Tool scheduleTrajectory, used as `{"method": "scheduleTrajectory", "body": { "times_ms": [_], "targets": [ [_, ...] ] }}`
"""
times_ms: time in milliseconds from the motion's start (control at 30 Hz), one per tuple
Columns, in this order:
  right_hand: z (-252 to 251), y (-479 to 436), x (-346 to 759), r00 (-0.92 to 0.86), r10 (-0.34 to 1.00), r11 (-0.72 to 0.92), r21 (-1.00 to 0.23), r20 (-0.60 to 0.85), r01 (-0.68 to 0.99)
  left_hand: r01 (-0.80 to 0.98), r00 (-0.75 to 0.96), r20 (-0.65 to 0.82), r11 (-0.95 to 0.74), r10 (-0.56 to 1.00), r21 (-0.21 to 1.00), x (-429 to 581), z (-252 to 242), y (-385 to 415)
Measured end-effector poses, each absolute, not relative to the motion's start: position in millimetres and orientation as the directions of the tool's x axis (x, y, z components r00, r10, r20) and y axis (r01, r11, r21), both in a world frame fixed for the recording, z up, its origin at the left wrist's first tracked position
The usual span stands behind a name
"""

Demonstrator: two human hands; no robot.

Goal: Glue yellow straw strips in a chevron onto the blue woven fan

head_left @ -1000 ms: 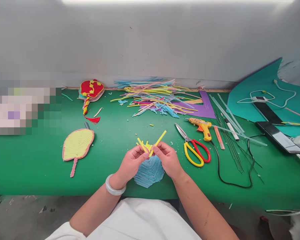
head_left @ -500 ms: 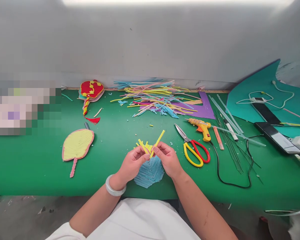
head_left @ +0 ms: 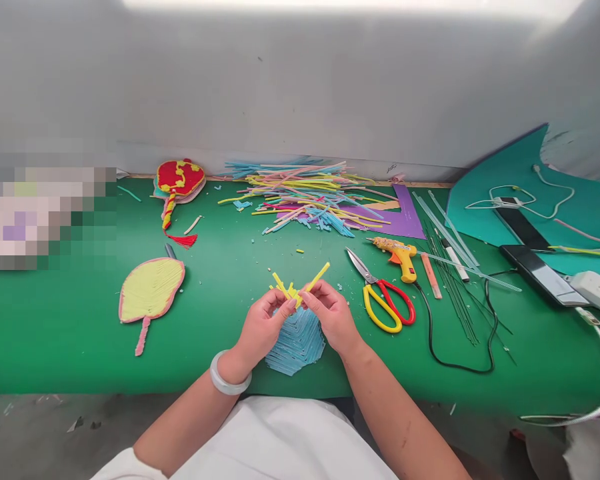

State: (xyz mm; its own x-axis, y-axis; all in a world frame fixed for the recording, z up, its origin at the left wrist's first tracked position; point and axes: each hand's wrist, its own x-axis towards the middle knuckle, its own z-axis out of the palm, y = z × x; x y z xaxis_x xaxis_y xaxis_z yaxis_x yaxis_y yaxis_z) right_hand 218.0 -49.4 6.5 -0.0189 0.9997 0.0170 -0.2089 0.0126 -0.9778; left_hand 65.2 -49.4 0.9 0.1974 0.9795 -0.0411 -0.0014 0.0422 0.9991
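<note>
Near the front edge of the green table (head_left: 220, 293) lies a blue panel of strips (head_left: 294, 343), partly under my hands, with short yellow strips (head_left: 291, 293) at its far end. My left hand (head_left: 266, 323) pinches at the yellow pieces, thumb and fingers together. Between thumb and fingers of my right hand (head_left: 330, 317) is a yellow stick (head_left: 316, 277), slanting up to the right. Both hands' fingertips nearly meet over the panel's far end, and hide where the pieces join.
Scissors (head_left: 383, 297), a yellow glue gun (head_left: 403, 259) with a black cord, and thin wires (head_left: 450, 287) lie right. Colored sticks (head_left: 310, 193) are heaped behind. A yellow leaf-shaped fan (head_left: 151, 290) and a red fan (head_left: 181, 179) lie left; phones (head_left: 543, 275) far right.
The whole view has shifted slightly. Both hands stay over the panel's far end, and the yellow stick in my right hand leans a little lower.
</note>
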Motion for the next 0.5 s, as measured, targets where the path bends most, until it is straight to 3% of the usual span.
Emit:
{"method": "scheduleTrajectory", "body": {
  "times_ms": [400, 500],
  "targets": [
    [8.5, -49.1, 217.8, -0.013, 1.0, -0.026, -0.967, -0.023, -0.254, 0.152, 0.207, 0.031, -0.063, 0.978, 0.986, 65.8, 0.3, -52.6],
    [6.0, -48.1, 220.2, 0.074, 0.996, -0.019, -0.954, -0.043, -0.298, 0.183, 0.219, 0.041, -0.082, 0.975, 0.98, 65.8, 2.5, -53.2]
  ]
}}
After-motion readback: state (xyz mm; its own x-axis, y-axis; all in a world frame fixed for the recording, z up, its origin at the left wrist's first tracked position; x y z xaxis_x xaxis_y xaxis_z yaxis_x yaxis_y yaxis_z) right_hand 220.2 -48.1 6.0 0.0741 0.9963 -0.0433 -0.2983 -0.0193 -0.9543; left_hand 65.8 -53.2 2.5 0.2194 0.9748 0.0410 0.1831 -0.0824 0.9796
